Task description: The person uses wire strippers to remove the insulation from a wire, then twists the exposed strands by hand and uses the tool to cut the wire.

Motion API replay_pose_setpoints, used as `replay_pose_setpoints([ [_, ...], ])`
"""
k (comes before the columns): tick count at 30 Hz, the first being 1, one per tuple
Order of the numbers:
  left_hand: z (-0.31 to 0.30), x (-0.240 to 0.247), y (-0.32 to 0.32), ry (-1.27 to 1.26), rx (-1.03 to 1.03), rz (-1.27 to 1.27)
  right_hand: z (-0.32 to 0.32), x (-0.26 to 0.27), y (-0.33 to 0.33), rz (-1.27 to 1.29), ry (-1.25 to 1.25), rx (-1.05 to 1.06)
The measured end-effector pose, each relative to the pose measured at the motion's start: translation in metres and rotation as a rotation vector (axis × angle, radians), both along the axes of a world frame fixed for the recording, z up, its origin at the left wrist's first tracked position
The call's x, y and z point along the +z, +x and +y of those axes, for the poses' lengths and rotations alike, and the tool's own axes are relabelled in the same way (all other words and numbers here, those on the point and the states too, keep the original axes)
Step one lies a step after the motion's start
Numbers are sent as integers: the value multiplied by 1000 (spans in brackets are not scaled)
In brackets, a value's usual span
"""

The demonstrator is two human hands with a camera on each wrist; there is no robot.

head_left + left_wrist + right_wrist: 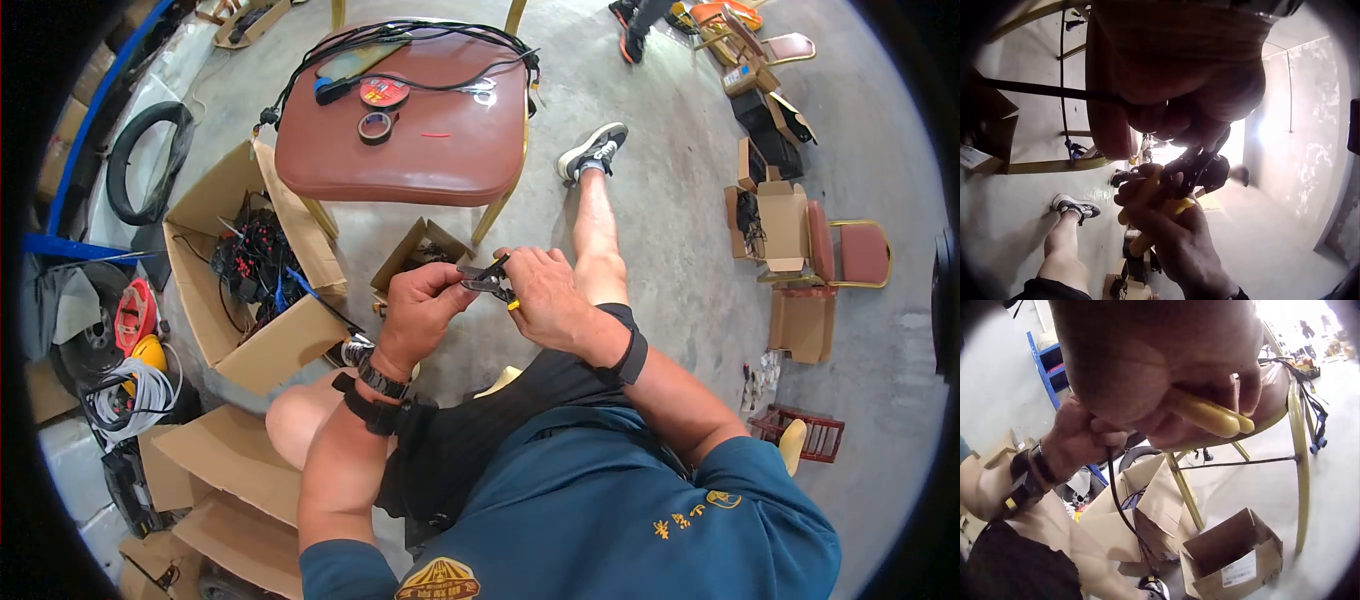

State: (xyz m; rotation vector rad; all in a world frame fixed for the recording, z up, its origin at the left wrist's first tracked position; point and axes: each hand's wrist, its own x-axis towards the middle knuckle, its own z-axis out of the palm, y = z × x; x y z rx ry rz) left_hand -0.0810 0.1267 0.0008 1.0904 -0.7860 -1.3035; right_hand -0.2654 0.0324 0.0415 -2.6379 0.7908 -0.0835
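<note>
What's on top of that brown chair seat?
On the chair seat: a bundle of black cables, a roll of dark tape, a red disc and a small red scrap. A flat greenish thing lies partly hidden under the cables.

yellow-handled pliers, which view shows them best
Left wrist: the yellow-handled pliers show dark head and yellow grips up close. The head view shows them small and mostly covered by fingers; the right wrist view shows only the yellow grips.

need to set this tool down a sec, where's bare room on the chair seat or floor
The front half of the chair seat is bare, from the black tape roll to its front edge. Its back edge is crowded with cables. The concrete floor right of the outstretched leg is also bare; the left holds a cable-filled carton.
</note>
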Motion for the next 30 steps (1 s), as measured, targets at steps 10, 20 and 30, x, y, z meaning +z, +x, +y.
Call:
replay_pose_setpoints([
  [10, 16, 25, -35, 16, 85, -43, 1, 5, -32, -231, -15, 10],
  [20, 50, 54, -58, 92, -35, 155, 15, 20, -55, -383, -43, 124],
  [30, 48, 63, -70, 113, 132, 40, 19, 30, -60, -59, 0, 55],
])
